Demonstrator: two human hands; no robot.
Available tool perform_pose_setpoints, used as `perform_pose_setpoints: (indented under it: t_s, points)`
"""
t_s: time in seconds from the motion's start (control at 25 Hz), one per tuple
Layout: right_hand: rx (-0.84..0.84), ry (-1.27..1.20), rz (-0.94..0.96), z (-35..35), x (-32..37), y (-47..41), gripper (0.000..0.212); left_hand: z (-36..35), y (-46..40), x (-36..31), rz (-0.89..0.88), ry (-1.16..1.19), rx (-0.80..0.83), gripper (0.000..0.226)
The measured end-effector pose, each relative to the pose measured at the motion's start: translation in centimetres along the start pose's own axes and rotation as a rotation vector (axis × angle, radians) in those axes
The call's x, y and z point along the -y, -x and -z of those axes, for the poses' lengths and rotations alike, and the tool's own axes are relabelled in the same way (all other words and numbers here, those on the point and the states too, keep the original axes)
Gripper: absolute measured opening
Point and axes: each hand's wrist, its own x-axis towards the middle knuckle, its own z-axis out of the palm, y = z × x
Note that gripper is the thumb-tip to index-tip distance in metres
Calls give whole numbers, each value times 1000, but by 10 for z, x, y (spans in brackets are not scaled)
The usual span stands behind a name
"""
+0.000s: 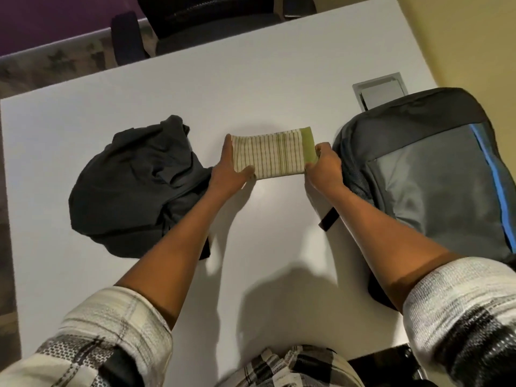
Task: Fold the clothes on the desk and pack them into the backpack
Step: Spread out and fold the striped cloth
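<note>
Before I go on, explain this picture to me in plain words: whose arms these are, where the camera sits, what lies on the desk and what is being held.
There is no machine here. The one picture comes from a wide-angle camera worn on a person's head, looking forward and down, so the two bare arms with rolled plaid sleeves are the wearer's own. They reach over a white desk.

Between them, the left hand and right hand hold a folded cream cloth with green stripes, one hand at each end, fingers closed on it.

To the left lies a crumpled dark grey garment, not yet folded. To the right a grey and black backpack with a blue stripe lies flat. Behind it a cable hatch is set into the desk, and a dark office chair stands at the far edge.
</note>
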Motion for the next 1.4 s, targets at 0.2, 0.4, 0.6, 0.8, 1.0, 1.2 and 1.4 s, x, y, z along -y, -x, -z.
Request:
perform_pose_setpoints:
  t_s: [0.2, 0.4, 0.6, 0.8, 1.0, 1.2, 1.4]
  points:
    - [-12, -10, 0, 1, 12, -24, 35, 7, -33, -6, 32, 60, -20, 98]
    - [-37, -70, 16, 1, 13, -37, 38, 6, -45, -8, 24, 81, -38, 94]
    - [-171, -24, 249, -4, 15, -20, 60, -11, -24, 2, -213, -333, -236, 78]
    - [28, 363, 222, -19, 2, -10, 68, -27, -13, 20, -203, -703, -26, 78]
    - [-57, 499, 315, -27, 9, 9, 72, -21, 6, 13, -277, -867, -150, 74]
    - [-18, 395, 472, -45, 23, 39, 67, -1, 33, 37, -76, -1020, -311, 76]
    - [101, 349, 538, -67, 36, 62, 66, 28, 59, 70, 114, -1019, -294, 66]
